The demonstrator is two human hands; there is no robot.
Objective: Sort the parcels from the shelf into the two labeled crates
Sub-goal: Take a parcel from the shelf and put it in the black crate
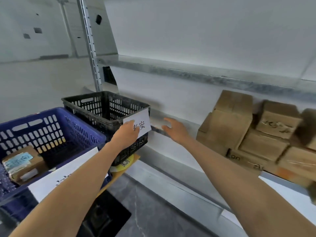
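A black crate (95, 106) stands left of centre with a white paper label (142, 119) on its near right corner. My left hand (127, 134) rests on that corner, covering part of the label. A blue crate (51, 127) sits to its left, with a white label (56, 178) on its front and a taped cardboard parcel (22, 165) inside. My right hand (176, 130) hovers open in front of the shelf wall, holding nothing. Several brown cardboard parcels (230, 120) are stacked on the shelf (282, 185) at the right.
A metal shelf beam (188, 74) runs across above the parcels, and a perforated upright post (90, 43) rises behind the black crate. A yellow and brown flat item (127, 162) lies under the black crate. Dark floor (153, 211) shows below.
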